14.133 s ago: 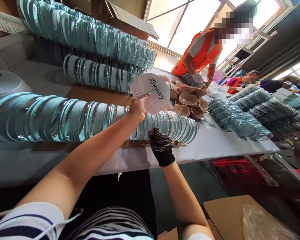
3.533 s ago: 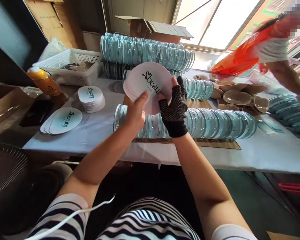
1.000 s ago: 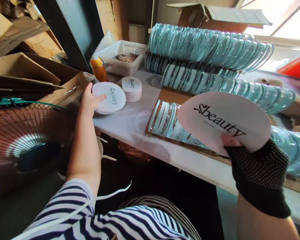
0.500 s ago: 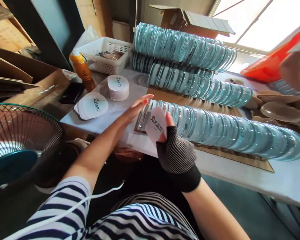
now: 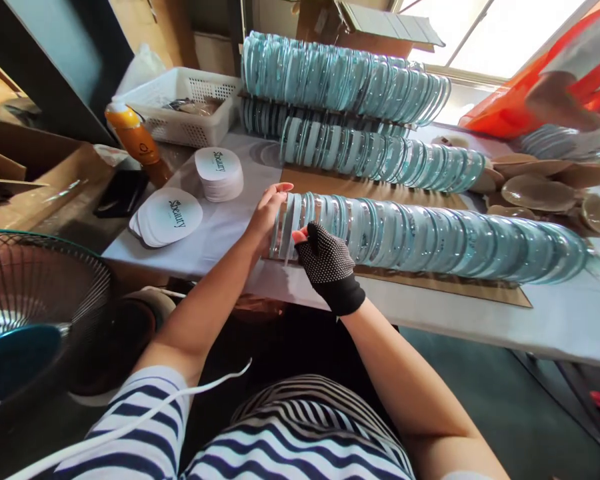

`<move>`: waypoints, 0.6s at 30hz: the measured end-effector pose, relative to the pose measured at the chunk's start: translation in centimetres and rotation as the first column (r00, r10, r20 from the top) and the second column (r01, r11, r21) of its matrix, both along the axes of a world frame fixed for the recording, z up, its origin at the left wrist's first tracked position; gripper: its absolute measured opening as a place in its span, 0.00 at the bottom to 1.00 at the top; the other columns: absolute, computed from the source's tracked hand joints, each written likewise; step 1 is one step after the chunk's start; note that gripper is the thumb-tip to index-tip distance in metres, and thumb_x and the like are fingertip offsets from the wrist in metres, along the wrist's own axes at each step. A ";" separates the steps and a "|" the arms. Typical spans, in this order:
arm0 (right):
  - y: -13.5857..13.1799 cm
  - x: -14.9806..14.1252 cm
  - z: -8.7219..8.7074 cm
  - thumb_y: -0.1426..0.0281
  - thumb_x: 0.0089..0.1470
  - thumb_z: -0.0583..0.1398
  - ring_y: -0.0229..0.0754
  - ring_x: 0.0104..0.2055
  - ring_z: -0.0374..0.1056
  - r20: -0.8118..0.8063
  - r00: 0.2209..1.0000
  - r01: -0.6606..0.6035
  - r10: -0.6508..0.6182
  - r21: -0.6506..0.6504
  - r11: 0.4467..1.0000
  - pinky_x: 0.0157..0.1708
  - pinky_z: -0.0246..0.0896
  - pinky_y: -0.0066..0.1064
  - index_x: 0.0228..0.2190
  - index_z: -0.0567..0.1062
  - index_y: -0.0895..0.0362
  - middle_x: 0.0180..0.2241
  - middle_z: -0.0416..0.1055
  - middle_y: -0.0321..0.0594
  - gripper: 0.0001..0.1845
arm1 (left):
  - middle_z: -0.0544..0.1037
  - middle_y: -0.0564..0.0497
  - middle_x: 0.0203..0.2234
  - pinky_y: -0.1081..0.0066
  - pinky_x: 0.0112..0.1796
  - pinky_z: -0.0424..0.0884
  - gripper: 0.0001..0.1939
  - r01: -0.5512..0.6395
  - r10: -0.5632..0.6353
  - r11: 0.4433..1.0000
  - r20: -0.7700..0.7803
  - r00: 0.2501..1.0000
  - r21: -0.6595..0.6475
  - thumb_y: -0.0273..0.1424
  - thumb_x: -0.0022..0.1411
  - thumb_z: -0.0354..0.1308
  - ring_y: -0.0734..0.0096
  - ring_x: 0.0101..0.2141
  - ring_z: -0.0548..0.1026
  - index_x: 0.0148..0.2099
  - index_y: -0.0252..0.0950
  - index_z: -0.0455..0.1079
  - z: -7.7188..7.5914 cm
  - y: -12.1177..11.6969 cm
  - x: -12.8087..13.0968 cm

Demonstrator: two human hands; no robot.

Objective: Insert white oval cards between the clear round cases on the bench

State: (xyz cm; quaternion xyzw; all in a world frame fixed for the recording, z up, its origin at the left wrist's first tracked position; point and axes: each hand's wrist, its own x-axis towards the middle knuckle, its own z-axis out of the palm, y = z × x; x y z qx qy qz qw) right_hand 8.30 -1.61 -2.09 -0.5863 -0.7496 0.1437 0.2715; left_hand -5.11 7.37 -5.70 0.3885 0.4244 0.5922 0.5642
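A long row of clear round dishes [image 5: 405, 230] stands on edge, nested together, on a cardboard sheet along the table front. My bare left hand [image 5: 269, 208] is at the row's left end, its fingers bent over the upper rim of the end dish; the thumb is hidden. My right hand [image 5: 327, 257], in a black dotted fingerless glove, is closed with thumb and fingers pinched. It holds a thin white card [image 5: 291, 230], seen nearly edge-on among the dishes at the left end. Left of my hands lie a fanned pile of printed white cards [image 5: 167, 217] and a taller card stack [image 5: 219, 173].
Behind are further rows of dishes [image 5: 340, 77]. An orange bottle [image 5: 135, 137] and white basket [image 5: 200, 130] stand at back left. A fan [image 5: 40, 300] is at lower left. Brown oval pieces [image 5: 540, 190] and another person's arm [image 5: 555, 100] are at right.
My right hand has moved left and turned the card from face-on to edge-on, into the dishes' left end. My left hand has closed in on the end dish. The view has shifted.
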 end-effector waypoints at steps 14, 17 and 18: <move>0.9 -2.6 0.3 0.70 0.65 0.45 0.48 0.38 0.74 0.459 0.887 -0.020 0.053 -0.078 0.997 0.34 0.63 0.35 0.46 0.73 0.57 0.35 0.77 0.49 0.19 | 0.71 0.52 0.29 0.70 0.37 0.70 0.09 -0.007 0.008 1.000 0.066 0.998 -0.019 0.31 0.60 0.54 0.71 0.28 0.72 0.43 0.41 0.72 0.0 0.3 0.3; 0.6 -3.4 0.6 0.74 0.65 0.45 0.51 0.42 0.74 0.502 0.858 -0.044 0.105 -0.132 0.990 0.39 0.66 0.38 0.44 0.75 0.60 0.37 0.77 0.53 0.20 | 0.70 0.53 0.26 0.71 0.37 0.70 0.09 -0.014 0.014 1.000 0.092 0.996 -0.006 0.29 0.60 0.54 0.72 0.28 0.73 0.42 0.40 0.71 0.1 0.4 0.3; 0.5 -3.4 0.6 0.75 0.64 0.46 0.51 0.42 0.74 0.502 0.857 -0.044 0.115 -0.153 0.987 0.39 0.67 0.39 0.42 0.76 0.61 0.37 0.77 0.54 0.19 | 0.70 0.53 0.24 0.72 0.37 0.70 0.09 -0.014 0.014 1.000 0.104 0.994 -0.008 0.28 0.60 0.53 0.71 0.27 0.72 0.42 0.40 0.71 0.1 0.5 0.3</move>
